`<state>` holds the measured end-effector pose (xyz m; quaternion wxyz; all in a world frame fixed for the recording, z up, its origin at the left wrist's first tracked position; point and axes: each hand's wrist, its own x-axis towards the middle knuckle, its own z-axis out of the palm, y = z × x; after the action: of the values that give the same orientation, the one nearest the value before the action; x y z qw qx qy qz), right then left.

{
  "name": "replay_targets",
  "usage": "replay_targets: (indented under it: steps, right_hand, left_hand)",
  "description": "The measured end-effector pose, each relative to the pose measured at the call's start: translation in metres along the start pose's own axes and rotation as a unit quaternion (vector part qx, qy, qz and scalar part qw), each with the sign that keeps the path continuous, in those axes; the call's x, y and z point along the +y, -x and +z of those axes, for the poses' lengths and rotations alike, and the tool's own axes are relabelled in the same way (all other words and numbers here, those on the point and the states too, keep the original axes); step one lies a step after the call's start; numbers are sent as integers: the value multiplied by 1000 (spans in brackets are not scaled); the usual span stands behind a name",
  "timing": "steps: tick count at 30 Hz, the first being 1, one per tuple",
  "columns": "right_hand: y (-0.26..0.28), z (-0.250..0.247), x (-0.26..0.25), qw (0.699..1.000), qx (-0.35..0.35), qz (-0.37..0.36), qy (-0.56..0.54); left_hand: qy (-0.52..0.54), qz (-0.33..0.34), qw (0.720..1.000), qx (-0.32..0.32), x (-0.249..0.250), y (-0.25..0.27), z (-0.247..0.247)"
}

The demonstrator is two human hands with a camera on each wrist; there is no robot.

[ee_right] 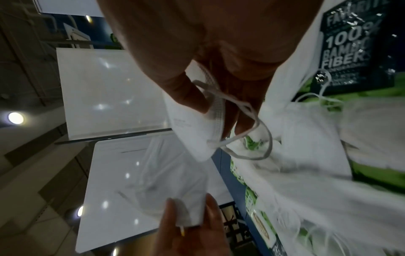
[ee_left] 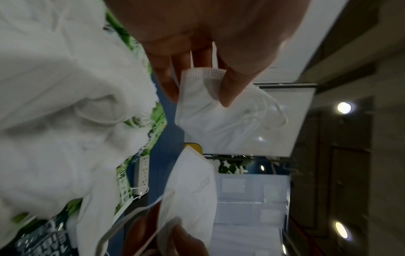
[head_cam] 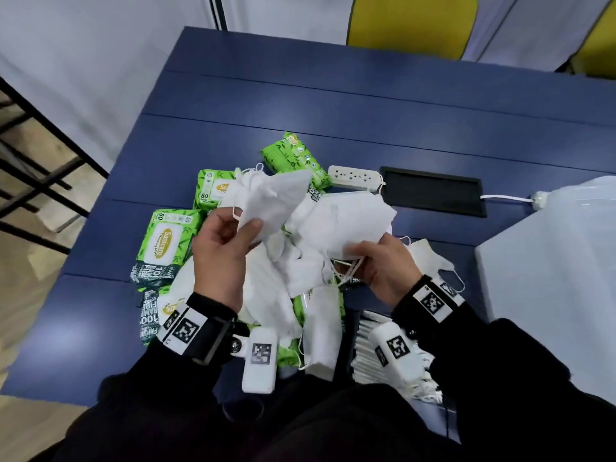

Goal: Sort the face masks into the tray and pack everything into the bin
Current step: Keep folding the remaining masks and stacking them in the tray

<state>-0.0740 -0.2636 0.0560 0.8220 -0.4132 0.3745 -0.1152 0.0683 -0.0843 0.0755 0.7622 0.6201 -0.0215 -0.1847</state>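
Observation:
Above a heap of white face masks (head_cam: pixel 276 295) on the blue table (head_cam: pixel 333 105), each hand holds one mask. My left hand (head_cam: pixel 245 221) pinches a folded white mask (head_cam: pixel 266 195) by its lower edge between thumb and fingers; the left wrist view shows that left hand (ee_left: pixel 197 86) clamping the mask (ee_left: pixel 219 121) at its seam. My right hand (head_cam: pixel 358 258) grips a second white mask (head_cam: pixel 346 218) at its end, ear loops dangling. In the right wrist view the right hand (ee_right: pixel 217 107) pinches this mask (ee_right: pixel 188 133) at its ribbed edge.
Green wet-wipe packs (head_cam: pixel 166 245) lie under and around the heap, one more pack (head_cam: pixel 296 158) behind it. A white power strip (head_cam: pixel 353 176) and a black recessed panel (head_cam: pixel 433 191) sit beyond. A white bin (head_cam: pixel 550 278) stands at the right. Something ribbed and white (head_cam: pixel 366 338) lies under my right wrist.

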Motion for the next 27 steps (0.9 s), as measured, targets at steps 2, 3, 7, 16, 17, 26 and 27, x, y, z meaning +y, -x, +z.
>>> replay_targets:
  steps: [2,3,7,16,17,26,27]
  right_hand:
    - [16,8,10,1000,-7,6,-8]
    - [21,11,14,1000,-11,11,-15]
    - [39,23,23,997,-28,39,-66]
    - [59,23,27,994,-10,48,-100]
    - [61,25,28,994,13,39,-98]
    - [75,50,37,995,66,-33,-62]
    - [75,53,38,995,68,-36,-61]
  left_hand:
    - [-42,91,994,-38,7,8,0]
    - [-77,129,986,-77,8,11,-1]
    - [-327,247,882,-232,-3,30,-9]
    - [-284,131,918,-245,-3,40,-42]
    - [-291,127,917,-242,1,42,-45]
    - [-151,112,972,-138,40,27,-69]
    - [-134,115,977,-124,45,27,-70]
